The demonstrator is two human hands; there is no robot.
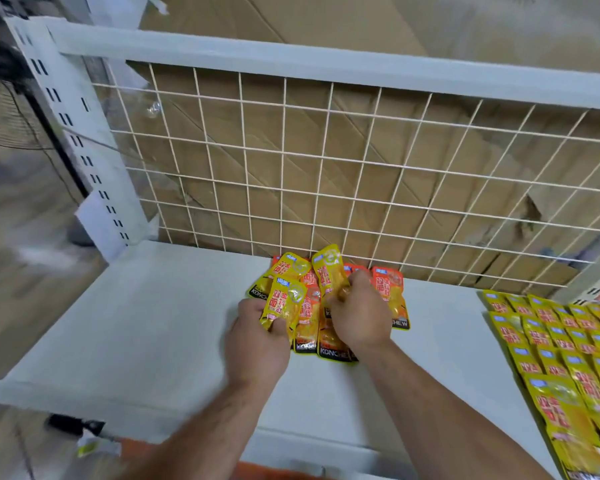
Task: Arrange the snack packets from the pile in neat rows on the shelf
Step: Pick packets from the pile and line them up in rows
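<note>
A pile of yellow and orange snack packets (pixel 392 299) lies on the white shelf (pixel 146 323), against the wire grid at the back. My left hand (pixel 257 341) grips a yellow packet (pixel 284 303) by its lower end, lifted above the pile. My right hand (pixel 357 317) is closed on another yellow packet (pixel 329 271), which stands upright over the pile. Neat overlapping rows of yellow packets (pixel 565 344) cover the shelf at the right.
A white wire grid (pixel 326 168) backs the shelf, with brown cardboard (pixel 361 140) behind it. A slotted white upright (pixel 66 126) stands at the left. The shelf's front edge (pixel 84 400) runs below my forearms.
</note>
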